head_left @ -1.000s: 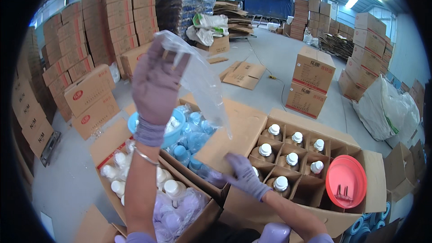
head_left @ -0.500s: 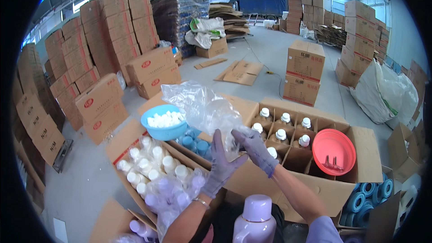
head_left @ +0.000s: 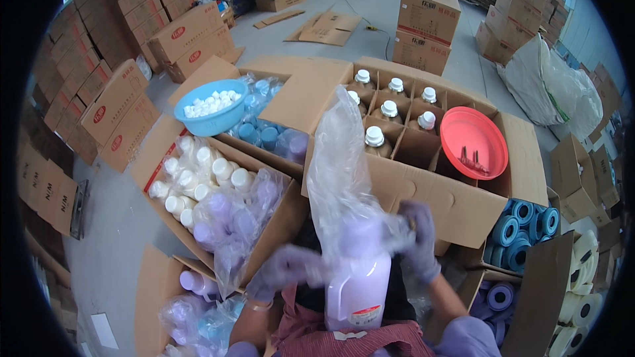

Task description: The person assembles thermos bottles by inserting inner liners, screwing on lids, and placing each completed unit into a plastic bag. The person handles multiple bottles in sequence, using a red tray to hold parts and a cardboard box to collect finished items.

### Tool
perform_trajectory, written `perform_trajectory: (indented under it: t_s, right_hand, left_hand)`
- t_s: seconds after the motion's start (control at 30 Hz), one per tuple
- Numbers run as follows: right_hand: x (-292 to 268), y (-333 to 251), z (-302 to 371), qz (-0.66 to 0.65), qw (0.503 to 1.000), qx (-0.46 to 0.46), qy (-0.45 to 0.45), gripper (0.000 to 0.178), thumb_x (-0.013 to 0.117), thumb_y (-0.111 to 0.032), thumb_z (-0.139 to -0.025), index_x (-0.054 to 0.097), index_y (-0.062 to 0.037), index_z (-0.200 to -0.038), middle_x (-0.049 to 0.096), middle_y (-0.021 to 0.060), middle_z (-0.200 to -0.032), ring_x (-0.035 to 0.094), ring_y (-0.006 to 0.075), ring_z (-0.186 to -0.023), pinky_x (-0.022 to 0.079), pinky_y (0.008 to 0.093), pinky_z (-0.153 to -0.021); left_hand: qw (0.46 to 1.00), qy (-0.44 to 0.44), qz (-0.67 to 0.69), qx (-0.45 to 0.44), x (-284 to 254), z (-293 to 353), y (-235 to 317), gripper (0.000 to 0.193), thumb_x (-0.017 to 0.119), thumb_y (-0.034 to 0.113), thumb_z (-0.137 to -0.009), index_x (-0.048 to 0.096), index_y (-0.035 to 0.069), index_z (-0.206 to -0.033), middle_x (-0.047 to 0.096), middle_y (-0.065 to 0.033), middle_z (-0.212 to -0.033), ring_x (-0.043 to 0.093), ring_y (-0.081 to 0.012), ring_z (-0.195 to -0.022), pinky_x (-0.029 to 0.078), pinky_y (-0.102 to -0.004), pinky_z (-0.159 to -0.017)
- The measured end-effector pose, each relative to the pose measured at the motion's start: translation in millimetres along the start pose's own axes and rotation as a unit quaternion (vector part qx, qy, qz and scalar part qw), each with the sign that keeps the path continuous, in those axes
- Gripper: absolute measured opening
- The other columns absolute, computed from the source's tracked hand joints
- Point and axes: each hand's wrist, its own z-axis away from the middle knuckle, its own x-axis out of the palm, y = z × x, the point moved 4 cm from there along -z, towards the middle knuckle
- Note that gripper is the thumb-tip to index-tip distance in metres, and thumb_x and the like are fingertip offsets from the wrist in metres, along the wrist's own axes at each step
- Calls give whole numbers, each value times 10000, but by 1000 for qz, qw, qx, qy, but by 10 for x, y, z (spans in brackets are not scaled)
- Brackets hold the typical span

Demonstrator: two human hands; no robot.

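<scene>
A lavender vacuum flask (head_left: 358, 291) with a handle and a small label stands upright against my lap. A long clear plastic bag (head_left: 338, 158) is drawn over its top, and the bag's upper end stretches up toward the bottle carton. To the right of the flask's top, my gloved right hand (head_left: 421, 241) is closed on the edge of the bag. My gloved left hand (head_left: 288, 270) is at the flask's left side, close to the bag. Motion smears its fingers, so its grip is unclear.
An open carton (head_left: 264, 244) of white and lavender bagged flasks lies left. Ahead stand a blue basin (head_left: 210, 125) of white caps and a divided carton (head_left: 423, 188) with brown, white-capped bottles and a red basin (head_left: 456, 133). Teal rings (head_left: 519, 225) fill a box at right.
The plastic bag has come down from in front of me onto the flask's top. Both hands have lowered and spread to either side of it. The view has tilted downward.
</scene>
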Motion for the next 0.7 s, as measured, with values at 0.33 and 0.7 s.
perform_trajectory:
  t_s: [0.33,0.7]
  right_hand:
    - [-201,-17,2548,88,928,-172,-320,231,641,-236,-748,643,-133,-955,590,87,-1175,536,293,-1160,389,571,-1062]
    - [15,89,2314,-157,883,181,-404,137,636,-196,-872,671,-115,-977,634,99,-1079,623,268,-1007,498,373,-901]
  left_hand:
    - [921,24,-57,-385,334,1134,-395,405,584,358,-1004,649,18,-1215,705,-68,-1045,653,-138,-938,500,-383,-935]
    - [930,246,-153,-228,-41,1814,-686,498,685,183,-902,536,9,-1345,627,-160,-1216,620,-252,-1046,540,-411,-931]
